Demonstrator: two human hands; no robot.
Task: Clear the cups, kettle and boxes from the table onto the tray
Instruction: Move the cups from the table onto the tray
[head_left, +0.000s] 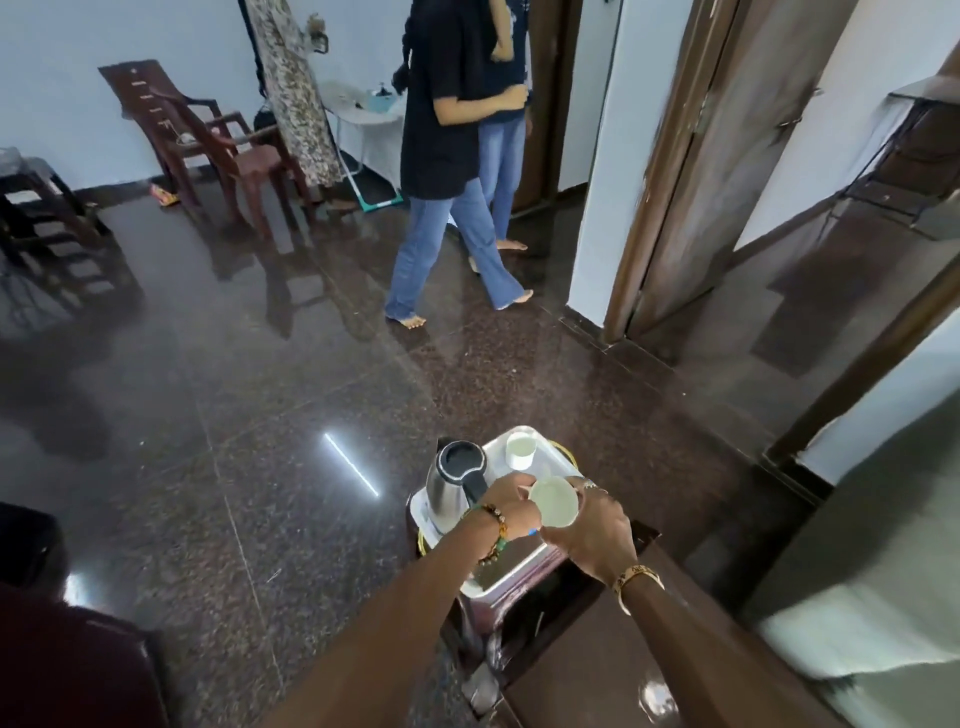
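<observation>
Your right hand (597, 530) grips a pale cup (553, 501) just over the tray (509, 579), your left hand (511, 506) curls at its rim beside the kettle (454, 480) handle, can't tell which it holds, and a second cup (521, 451) stands at the tray's far end.

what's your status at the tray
Right hand holds cup over tray. Left hand at kettle handle, grip unclear. Kettle and second cup on tray. Room left on tray.
</observation>
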